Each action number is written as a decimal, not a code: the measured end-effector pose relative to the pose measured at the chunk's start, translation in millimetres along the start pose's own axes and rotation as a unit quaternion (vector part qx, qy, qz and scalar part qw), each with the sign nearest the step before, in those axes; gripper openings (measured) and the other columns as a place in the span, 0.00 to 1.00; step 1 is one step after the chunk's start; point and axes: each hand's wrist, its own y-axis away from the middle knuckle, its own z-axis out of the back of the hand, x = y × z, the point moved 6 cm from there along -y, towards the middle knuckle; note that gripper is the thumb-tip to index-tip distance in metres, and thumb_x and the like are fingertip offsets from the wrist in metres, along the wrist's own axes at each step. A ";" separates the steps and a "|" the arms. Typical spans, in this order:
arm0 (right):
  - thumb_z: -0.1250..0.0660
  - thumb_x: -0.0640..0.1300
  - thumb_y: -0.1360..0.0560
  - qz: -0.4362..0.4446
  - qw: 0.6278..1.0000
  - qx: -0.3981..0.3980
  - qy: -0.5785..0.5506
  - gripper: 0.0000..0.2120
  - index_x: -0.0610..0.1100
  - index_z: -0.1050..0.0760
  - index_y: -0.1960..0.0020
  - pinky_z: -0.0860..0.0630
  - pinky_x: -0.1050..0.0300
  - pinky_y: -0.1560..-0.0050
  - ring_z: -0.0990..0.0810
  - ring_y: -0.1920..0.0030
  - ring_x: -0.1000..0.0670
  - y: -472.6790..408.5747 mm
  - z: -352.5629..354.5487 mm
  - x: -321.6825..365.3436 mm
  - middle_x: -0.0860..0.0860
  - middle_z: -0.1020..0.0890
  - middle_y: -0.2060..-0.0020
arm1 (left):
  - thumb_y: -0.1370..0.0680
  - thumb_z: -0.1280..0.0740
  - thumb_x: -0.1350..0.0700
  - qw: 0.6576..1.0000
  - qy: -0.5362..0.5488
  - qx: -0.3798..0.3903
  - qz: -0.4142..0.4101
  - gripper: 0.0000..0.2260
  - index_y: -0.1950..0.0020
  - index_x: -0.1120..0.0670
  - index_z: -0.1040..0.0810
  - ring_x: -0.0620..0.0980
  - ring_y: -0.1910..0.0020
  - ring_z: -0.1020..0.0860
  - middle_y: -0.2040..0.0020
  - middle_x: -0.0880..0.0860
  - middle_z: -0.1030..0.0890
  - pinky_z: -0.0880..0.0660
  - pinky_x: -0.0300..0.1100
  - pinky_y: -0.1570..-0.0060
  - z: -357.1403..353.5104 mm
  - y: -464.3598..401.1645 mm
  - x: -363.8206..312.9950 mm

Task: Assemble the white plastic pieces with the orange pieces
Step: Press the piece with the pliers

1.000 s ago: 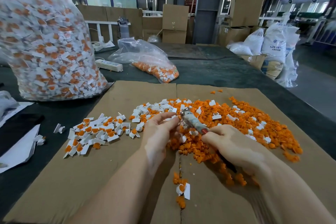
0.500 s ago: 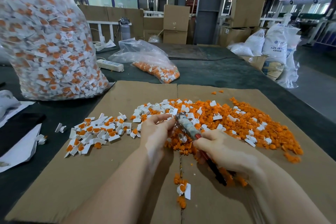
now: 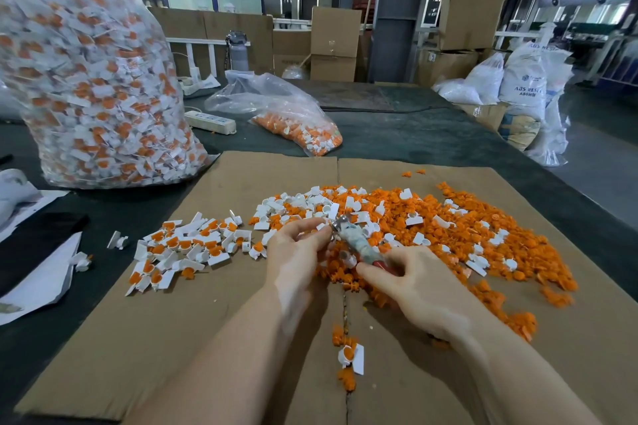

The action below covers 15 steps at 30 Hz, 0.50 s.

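Sorted for assembly on the cardboard sheet [image 3: 207, 338]: loose orange pieces [image 3: 448, 217] and white plastic pieces [image 3: 297, 202] heaped at its centre-right, finished units [image 3: 183, 248] at its left. Above the heap, the right hand [image 3: 414, 283] curls round a red-handled tool [image 3: 357, 245]. The left hand [image 3: 293, 252] pinches at its metal tip, presumably steadying a piece there, though the piece is too small to tell.

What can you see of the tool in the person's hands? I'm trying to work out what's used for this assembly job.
The tool is a slim, rod-like hand tool with a metal tip, a pale worn or wrapped shaft and a red stretch of handle just above the grip. It slants up and away to the left over the loose pile of orange pieces. The right hand grips its lower end; the left hand pinches at the tip, where a small white piece seems held, though blur hides the detail.
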 end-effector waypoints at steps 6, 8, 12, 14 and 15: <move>0.36 0.61 0.28 -0.068 0.972 -0.140 0.176 0.17 0.48 0.26 0.51 0.33 0.63 0.66 0.29 0.60 0.55 0.0 32.2 -38.2 0.52 0.25 0.57 | 0.22 0.34 0.60 0.968 -0.200 0.042 -0.143 0.10 0.43 0.51 0.19 0.39 0.55 0.24 0.52 0.47 0.19 0.29 0.24 0.54 8.1 10.4 3.5; 0.37 0.63 0.27 -0.096 0.950 -0.161 0.250 0.21 0.46 0.25 0.48 0.31 0.60 0.61 0.29 0.57 0.53 -1.6 38.1 -51.0 0.51 0.25 0.56 | 0.22 0.35 0.59 0.955 -0.238 0.050 -0.171 0.11 0.42 0.49 0.20 0.36 0.50 0.26 0.50 0.42 0.21 0.33 0.18 0.53 5.6 13.8 4.7; 0.42 0.69 0.29 -0.127 0.922 -0.164 0.327 0.29 0.46 0.25 0.45 0.27 0.56 0.51 0.26 0.50 0.50 -3.6 41.8 -67.1 0.51 0.25 0.53 | 0.23 0.34 0.58 0.946 -0.262 0.023 -0.190 0.08 0.44 0.52 0.21 0.43 0.58 0.24 0.58 0.49 0.21 0.31 0.22 0.60 9.2 13.0 4.7; 0.44 0.70 0.30 -0.140 0.906 -0.154 0.369 0.30 0.47 0.25 0.44 0.29 0.52 0.44 0.27 0.45 0.49 -2.3 40.8 -66.2 0.50 0.24 0.49 | 0.23 0.34 0.57 0.946 -0.264 0.023 -0.184 0.07 0.46 0.52 0.20 0.41 0.56 0.23 0.57 0.46 0.20 0.29 0.22 0.58 10.0 12.5 5.2; 0.44 0.70 0.29 -0.136 0.895 -0.161 0.393 0.30 0.48 0.26 0.43 0.32 0.50 0.40 0.28 0.42 0.48 -1.3 40.4 -61.6 0.49 0.25 0.46 | 0.23 0.34 0.57 0.945 -0.268 0.025 -0.184 0.07 0.46 0.52 0.20 0.39 0.55 0.23 0.56 0.43 0.20 0.30 0.21 0.57 9.6 12.8 5.2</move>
